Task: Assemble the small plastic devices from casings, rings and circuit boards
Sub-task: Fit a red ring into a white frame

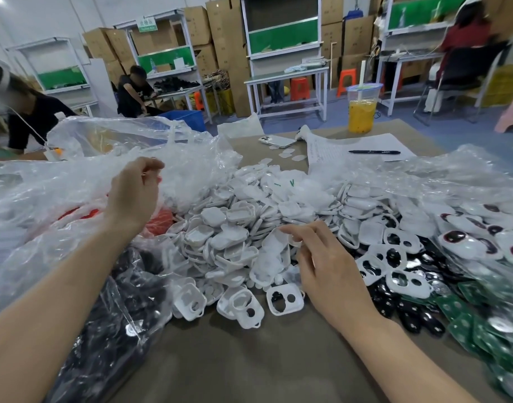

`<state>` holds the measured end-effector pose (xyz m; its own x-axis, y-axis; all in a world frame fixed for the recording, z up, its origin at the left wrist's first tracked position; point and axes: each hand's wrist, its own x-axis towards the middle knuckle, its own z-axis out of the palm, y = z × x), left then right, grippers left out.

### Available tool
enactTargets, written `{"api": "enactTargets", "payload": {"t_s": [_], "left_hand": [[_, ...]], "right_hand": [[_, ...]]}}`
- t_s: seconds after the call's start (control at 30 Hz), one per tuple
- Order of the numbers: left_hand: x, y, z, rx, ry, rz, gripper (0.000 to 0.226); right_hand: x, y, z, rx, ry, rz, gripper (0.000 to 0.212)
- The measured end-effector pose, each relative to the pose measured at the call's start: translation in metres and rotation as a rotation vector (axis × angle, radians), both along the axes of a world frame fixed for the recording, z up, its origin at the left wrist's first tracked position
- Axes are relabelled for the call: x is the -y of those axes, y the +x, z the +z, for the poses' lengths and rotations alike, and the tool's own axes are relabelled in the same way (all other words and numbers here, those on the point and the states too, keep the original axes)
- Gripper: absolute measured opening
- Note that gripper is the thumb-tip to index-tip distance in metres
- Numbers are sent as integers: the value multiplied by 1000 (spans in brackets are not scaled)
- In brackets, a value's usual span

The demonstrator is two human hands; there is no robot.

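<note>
A: What's on the counter (249,359)?
B: Heaped casings (249,205), straight ahead. Off left, the left hand (133,196) grips the clear bag (191,152). The nearer right hand (333,274) curls fingers (304,228) onto one casing (274,251). Pinched or not, can't tell.

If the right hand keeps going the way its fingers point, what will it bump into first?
Most likely the pile of white casings, just beyond the right hand; depth is unclear.
</note>
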<state>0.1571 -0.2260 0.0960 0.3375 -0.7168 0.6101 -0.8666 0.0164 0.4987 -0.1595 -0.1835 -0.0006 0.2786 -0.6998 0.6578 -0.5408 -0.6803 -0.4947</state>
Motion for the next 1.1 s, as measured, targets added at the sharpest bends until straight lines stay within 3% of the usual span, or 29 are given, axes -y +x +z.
{"api": "enactTargets", "payload": {"t_s": [0.13,0.3,0.37,0.43,0.5,0.6,0.83,1.0,1.1], "left_hand": [[-29,-51,-13,-29,56,-276,27],[-75,-128,-54,-189,9,-496,50],[-88,-155,-72,-130,38,-624,39],[-98,-169,-86,42,109,-706,26],[-100,-172,-93,228,136,-723,21],[-100,-171,-96,308,134,-712,22],[-91,-168,-100,39,29,-492,35],[-88,-164,-106,-6,111,-403,24],[-89,-169,-102,111,66,-373,29]], "right_hand": [[2,-1,-1,74,19,-19,41],[1,-6,-1,118,4,-6,50],[-1,-8,-1,165,32,-6,48],[-4,-10,0,218,74,-16,50],[-8,-13,1,262,121,-25,53],[-16,-18,-1,352,249,-24,52],[-22,-23,-4,604,473,13,40],[-18,-17,-4,535,493,18,36],[-19,-17,-5,485,480,37,34]]}}
